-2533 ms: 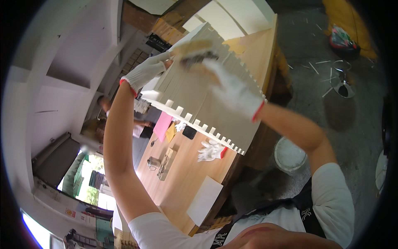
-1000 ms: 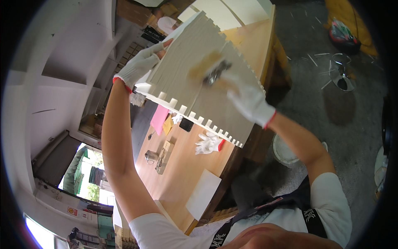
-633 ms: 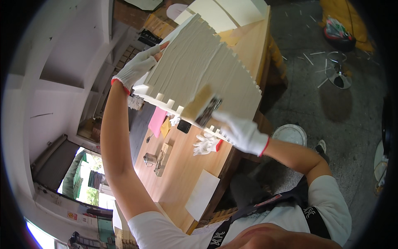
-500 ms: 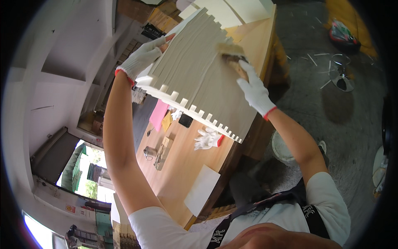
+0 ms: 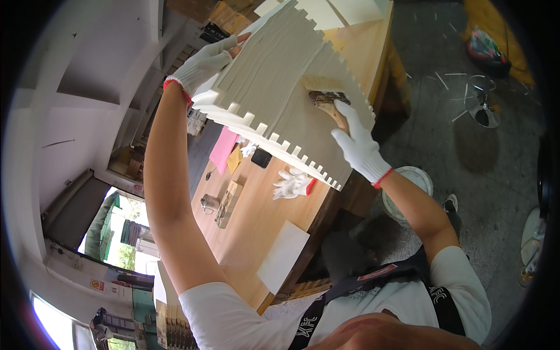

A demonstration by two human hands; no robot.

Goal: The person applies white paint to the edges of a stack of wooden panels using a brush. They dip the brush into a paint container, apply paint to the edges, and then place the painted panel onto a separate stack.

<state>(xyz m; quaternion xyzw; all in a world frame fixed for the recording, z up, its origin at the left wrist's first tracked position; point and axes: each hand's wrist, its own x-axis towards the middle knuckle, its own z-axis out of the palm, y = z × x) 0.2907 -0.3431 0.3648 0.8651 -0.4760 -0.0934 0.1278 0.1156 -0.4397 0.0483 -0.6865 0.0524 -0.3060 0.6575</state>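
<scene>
A tall stack of pale sheets (image 5: 274, 67) with notched, tooth-like edges sits on the wooden table. My right hand (image 5: 360, 146), in a white glove with a red cuff, is closed round the wooden handle of a wide flat brush (image 5: 328, 96). The brush's light bristles lie against the layered side of the stack. My left hand (image 5: 204, 65), gloved with bare fingertips, rests on the stack's upper left edge. Its fingers are stretched out along that edge, and its underside is hidden.
On the wooden table (image 5: 251, 245) lie a spare white glove (image 5: 293, 184), a black phone-like object (image 5: 261, 158), a metal mug (image 5: 209, 203), a wooden block (image 5: 228, 204) and a white sheet (image 5: 283, 256). A round white bucket (image 5: 421, 179) stands on the floor below my right arm.
My right hand has moved the brush a little down and left along the stack's side. The left hand stays at the stack's edge. The view has shifted slightly.
</scene>
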